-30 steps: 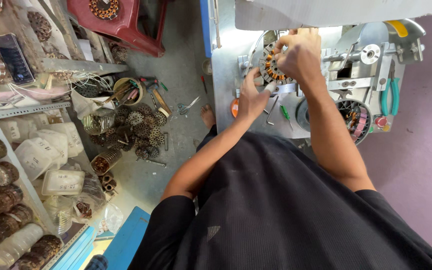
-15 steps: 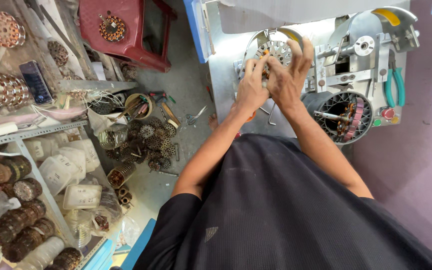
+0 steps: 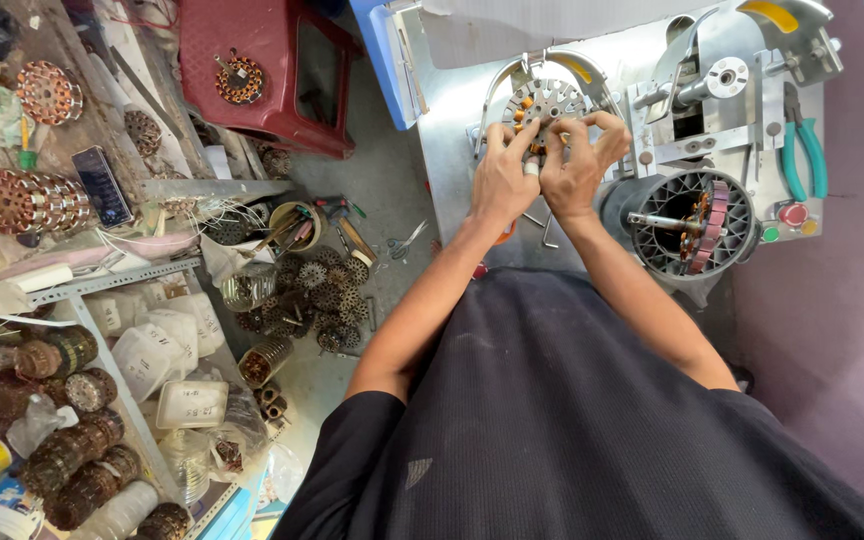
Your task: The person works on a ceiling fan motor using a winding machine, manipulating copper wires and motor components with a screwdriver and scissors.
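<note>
Head view: both hands (image 3: 542,175) seemingly pinch stator (image 3: 544,105).

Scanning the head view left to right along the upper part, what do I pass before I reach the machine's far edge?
Stack of wound stators on the bench → red plastic stool → left hand → right hand, both on the round stator core → black round housing with rotor → green-handled pliers.

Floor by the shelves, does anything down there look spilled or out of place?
Yes. A heap of round metal cores lies loose on the concrete floor, not stacked like those on the shelves, with scissors dropped alongside. Both hands are on the mounted core.
</note>
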